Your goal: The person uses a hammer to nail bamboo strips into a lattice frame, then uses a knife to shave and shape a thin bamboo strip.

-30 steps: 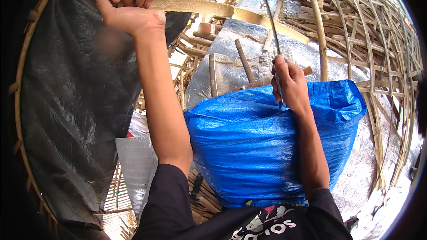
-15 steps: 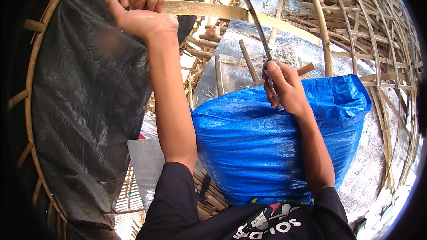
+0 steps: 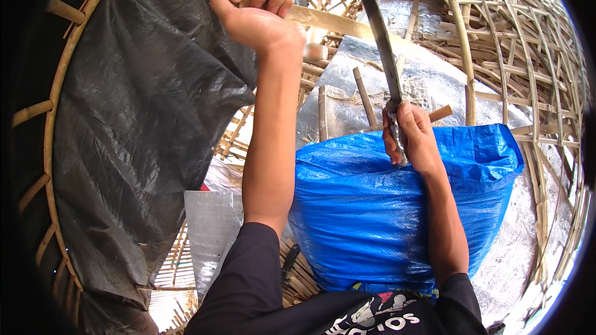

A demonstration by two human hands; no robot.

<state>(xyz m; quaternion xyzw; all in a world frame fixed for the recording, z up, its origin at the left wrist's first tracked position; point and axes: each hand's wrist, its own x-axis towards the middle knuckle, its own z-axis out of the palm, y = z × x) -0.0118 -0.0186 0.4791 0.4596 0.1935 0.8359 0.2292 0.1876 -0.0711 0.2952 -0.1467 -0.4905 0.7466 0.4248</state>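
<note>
My left hand [image 3: 256, 13] is raised high and closed around a flat bamboo strip [image 3: 329, 23] that runs off to the right. My right hand [image 3: 411, 134] grips the handle of a long dark knife [image 3: 380, 37], whose blade points up and crosses the strip near the top of the view. Below my right hand, a blue woven plastic sheet [image 3: 366, 211] covers my lap and knees.
A large woven bamboo frame [image 3: 496, 49] curves around on the right and behind. Black plastic sheeting [image 3: 143, 118] hangs inside a bamboo hoop [image 3: 56, 99] on the left. Silver foil sheeting [image 3: 428, 80] lies behind the blue sheet, with bamboo sticks [image 3: 364, 96] standing on it.
The knife blade has swung from near upright to leaning left across the bamboo strip. My left hand has shifted right along with the strip.
</note>
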